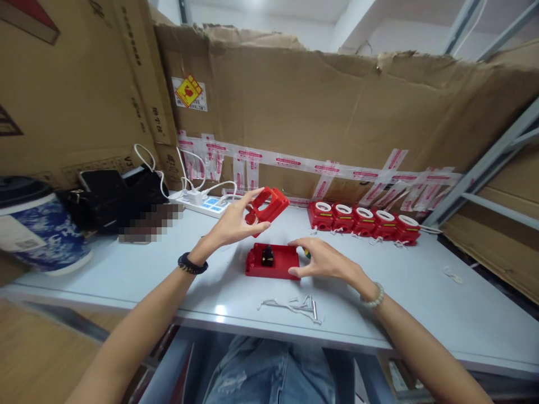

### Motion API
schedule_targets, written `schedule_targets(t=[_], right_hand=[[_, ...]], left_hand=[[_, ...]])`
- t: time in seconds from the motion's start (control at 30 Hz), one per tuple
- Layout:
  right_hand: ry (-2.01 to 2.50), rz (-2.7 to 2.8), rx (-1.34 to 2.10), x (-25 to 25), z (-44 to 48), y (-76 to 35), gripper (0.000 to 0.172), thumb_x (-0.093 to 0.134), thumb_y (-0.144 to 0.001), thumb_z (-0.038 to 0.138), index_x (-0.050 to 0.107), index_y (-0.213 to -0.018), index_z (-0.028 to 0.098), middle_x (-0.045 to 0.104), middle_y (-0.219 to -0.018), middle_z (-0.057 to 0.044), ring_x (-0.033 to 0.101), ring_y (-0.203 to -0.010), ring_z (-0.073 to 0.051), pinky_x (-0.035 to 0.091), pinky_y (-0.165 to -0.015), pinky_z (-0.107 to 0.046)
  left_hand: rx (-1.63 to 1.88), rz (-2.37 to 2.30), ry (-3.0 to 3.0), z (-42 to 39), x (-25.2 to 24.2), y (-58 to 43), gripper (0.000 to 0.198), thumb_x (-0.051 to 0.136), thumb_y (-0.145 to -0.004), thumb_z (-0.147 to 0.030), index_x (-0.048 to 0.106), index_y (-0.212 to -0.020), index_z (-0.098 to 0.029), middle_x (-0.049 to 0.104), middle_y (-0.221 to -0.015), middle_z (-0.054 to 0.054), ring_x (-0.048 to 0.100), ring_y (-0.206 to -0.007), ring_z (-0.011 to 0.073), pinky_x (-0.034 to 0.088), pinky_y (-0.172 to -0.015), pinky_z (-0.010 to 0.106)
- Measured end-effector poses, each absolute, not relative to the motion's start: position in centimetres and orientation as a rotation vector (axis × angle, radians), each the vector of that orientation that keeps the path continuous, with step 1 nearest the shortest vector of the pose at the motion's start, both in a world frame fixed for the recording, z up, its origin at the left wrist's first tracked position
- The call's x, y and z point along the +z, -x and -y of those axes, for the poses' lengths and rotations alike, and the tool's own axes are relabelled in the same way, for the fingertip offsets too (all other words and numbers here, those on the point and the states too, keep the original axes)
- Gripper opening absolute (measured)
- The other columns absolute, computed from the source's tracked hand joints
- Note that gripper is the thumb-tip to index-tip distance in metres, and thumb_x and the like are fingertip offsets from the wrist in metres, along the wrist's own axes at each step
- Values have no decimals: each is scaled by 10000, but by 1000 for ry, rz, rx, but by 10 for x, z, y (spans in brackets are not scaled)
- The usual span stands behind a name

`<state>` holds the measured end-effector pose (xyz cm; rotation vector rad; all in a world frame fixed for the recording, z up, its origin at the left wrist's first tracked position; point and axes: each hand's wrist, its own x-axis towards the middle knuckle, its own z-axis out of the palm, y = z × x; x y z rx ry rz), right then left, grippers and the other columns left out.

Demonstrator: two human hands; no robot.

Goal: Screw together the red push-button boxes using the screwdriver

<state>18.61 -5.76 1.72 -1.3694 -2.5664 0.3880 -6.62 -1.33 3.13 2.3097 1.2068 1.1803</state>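
Note:
A red frame-like cover (273, 206) with an opening is held tilted above the table by my left hand (239, 220). Below it, a red rectangular base (287, 258) lies on the white table, with a small black part (267, 256) inside near its left end. My right hand (322, 258) grips the right end of this base, thumb at the near edge and fingers at the far edge. A small green and yellow thing (307, 253) shows beside those fingers. Nearer the table's front edge lie metal pins with white strings (295, 306).
Several red units with white rings (364, 220) stand in a row at the back right. A white power strip (206, 203) with cables sits at the back left, near a black bag (113, 196) and a blue-white cup (40, 227). Cardboard (295, 106) walls the back.

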Motion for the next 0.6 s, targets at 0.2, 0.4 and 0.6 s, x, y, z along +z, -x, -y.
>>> schedule_targets(t=[0.2, 0.4, 0.6], right_hand=[[1729, 2357, 68, 13, 49, -170, 497, 600, -701, 571, 646, -944, 140, 691, -813, -91, 624, -718, -198, 425, -620, -283], [1971, 2175, -115, 13, 6, -145, 612, 501, -759, 646, 653, -859, 62, 679, -823, -234, 651, -796, -315, 424, -622, -337], [1973, 2224, -106, 13, -38, -108, 559, 478, -830, 573, 657, -909, 49, 655, -958, -263, 625, -957, -315, 459, -759, -359]], left_hand=[[1142, -1374, -2293, 14, 27, 58, 693, 628, -726, -493, 381, -1327, -252, 645, -1041, 55, 617, -733, 174, 488, -703, 317], [1012, -1733, -2213, -4, 19, 60, 693, 537, -770, -572, 344, -1326, -207, 650, -1079, 105, 639, -865, 255, 470, -751, 359], [628, -2102, -2226, -29, 11, 59, 628, 413, -823, -587, 391, -1266, -142, 628, -1133, 181, 575, -1069, 349, 396, -881, 442]])
